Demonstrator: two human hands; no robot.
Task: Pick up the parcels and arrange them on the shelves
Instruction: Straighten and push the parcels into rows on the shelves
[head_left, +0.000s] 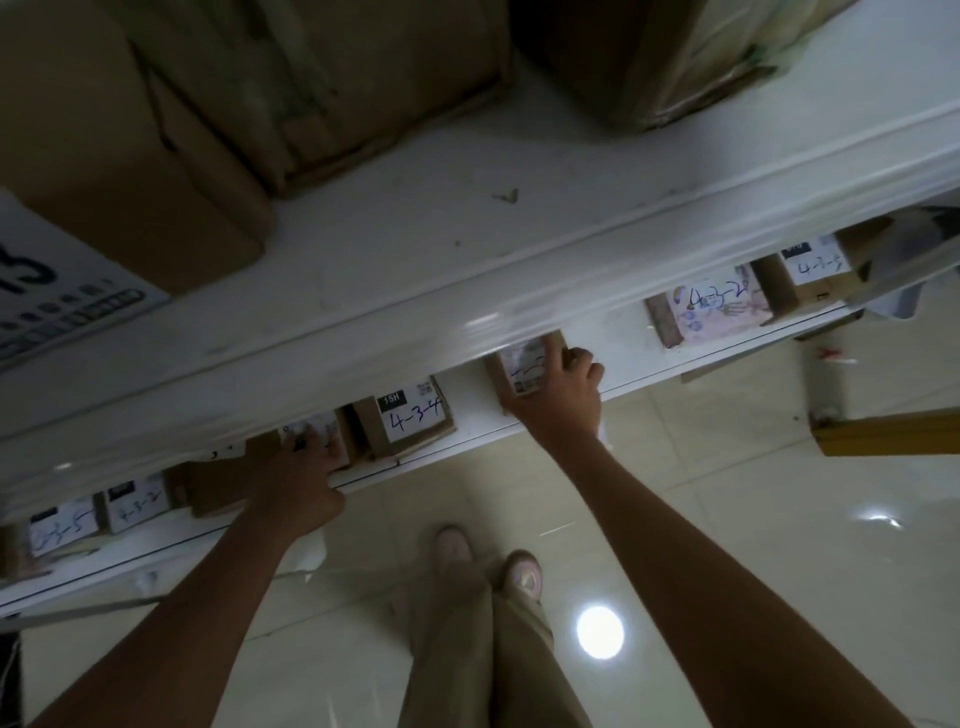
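Note:
Small labelled cardboard parcels stand in a row on the lower white shelf (644, 374). My right hand (563, 395) grips one small parcel (522, 366) at the shelf's front, fingers curled round its right side. My left hand (306, 478) reaches in and rests its fingers on another parcel (317, 434) with a white label; whether it grips is unclear. Between them stands a parcel marked 4-3-4 (410, 415). Further parcels stand at the left (137, 501) and right (722, 309).
Large cardboard boxes (291, 88) sit on the upper shelf (467, 223), whose front edge overhangs the lower row. A yellow box (893, 431) lies on the glossy tiled floor at the right. My legs and shoes (488, 571) stand below.

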